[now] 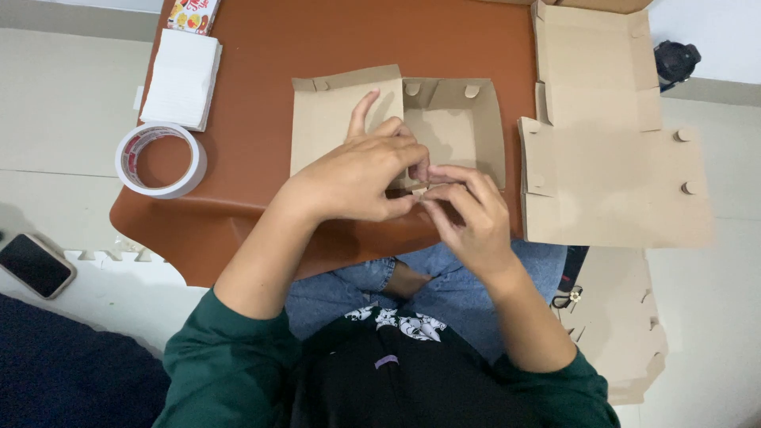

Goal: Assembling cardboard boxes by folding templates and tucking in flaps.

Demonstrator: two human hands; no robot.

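Observation:
A small brown cardboard box (456, 127), half folded, lies on the brown table (261, 87) with its lid flap spread out to the left. My left hand (361, 174) rests over the lid and pinches the box's near wall. Just to its right, my right hand (468, 214) grips that same near edge with thumb and fingers. The two hands touch at the fingertips and hide the front wall of the box.
A roll of white tape (161, 160) sits at the table's left edge, with a white paper stack (182, 78) behind it. Flat cardboard blanks (610, 158) lie to the right, another on the floor (622, 317). A phone (33, 264) lies at lower left.

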